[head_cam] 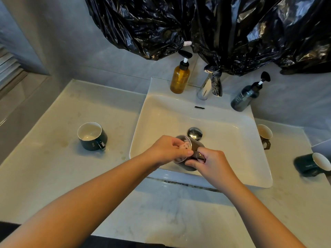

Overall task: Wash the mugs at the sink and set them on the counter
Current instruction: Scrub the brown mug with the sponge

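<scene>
Grey-brown ceramic is what both hands work on: the mug [196,144] is held low over the sink [232,158], just in front of the drain [195,133], so that any drip falls into the basin and not on the counter [53,167]. The right hand [211,161] has its fingers closed round the handle and tips the mug so that the mouth faces the left hand [168,149]. I think this is to let that hand reach inside. The left hand pinches a pale pad [184,147] with curled fingers at the mug's mouth; it may be a sponge, but I cannot tell surely. I judge this to be the scrubbing step, with the rinse not yet done. A dark green mug [92,136] stands upright on the counter at the left, well apart from the basin. At the right a beige mug [265,134] stands just beside the sink's edge, and a second green mug [312,164] lies on its side further out. Whether these are clean I cannot tell. The amber soap bottle [180,77] stands beside the tap [209,85] at the back, within easy reach.
</scene>
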Demonstrator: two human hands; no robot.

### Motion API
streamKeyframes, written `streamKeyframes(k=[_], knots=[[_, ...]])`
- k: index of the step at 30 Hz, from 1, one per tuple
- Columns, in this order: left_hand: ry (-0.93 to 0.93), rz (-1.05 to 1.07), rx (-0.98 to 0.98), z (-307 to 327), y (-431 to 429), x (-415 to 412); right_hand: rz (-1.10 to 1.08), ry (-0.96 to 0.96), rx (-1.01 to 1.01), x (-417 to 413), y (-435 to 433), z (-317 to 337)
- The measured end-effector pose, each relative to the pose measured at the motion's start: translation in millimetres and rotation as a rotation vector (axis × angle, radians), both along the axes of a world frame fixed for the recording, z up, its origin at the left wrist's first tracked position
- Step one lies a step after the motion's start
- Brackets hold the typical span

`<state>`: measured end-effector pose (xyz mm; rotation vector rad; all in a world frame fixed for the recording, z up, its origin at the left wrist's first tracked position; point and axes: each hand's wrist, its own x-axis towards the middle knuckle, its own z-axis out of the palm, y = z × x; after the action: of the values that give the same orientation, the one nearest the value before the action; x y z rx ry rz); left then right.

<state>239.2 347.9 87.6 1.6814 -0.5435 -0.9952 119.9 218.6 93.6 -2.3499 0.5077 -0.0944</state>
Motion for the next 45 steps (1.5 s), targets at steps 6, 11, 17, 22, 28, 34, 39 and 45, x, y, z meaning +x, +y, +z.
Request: streamKeyframes(k=[6, 11, 17, 22, 28, 34, 39, 45], knots=[[0.126, -0.301, 0.026, 10.5, 2.6, 4.1, -0.005, -0.035, 0.034, -3.8, 1.1, 9.7], [0.228, -0.451, 0.048, 27.4, 3.2, 5.3, 0.041, 0.008, -0.029, -4.0, -0.4, 17.4], [0.045, -0.459, 0.091, 30.6, 1.6, 9.3, 0.051, 0.007, 0.018, -4.0, -8.3, 26.0], [-0.139, -0.348, 0.094, 35.3, -7.4, 6.3, 0.047, 0.037, 0.096, -8.9, -11.1, 29.2], [-0.059, -0.560, 0.248, 35.4, -6.9, 11.3, 0.017, 0.068, 0.431, -11.2, -17.3, 37.7], [0.068, -0.760, 0.271, 40.0, -9.6, 21.5, 0.038, 0.061, 0.405, -9.2, -18.9, 38.3], [-0.100, -0.555, 0.145, 38.2, -18.1, 19.0, -0.040, 0.043, 0.388, -11.8, -24.6, 41.3], [-0.217, -0.551, 0.102, 36.6, -24.0, 21.3, -0.098, 0.007, 0.376, -10.9, -27.4, 41.8]])
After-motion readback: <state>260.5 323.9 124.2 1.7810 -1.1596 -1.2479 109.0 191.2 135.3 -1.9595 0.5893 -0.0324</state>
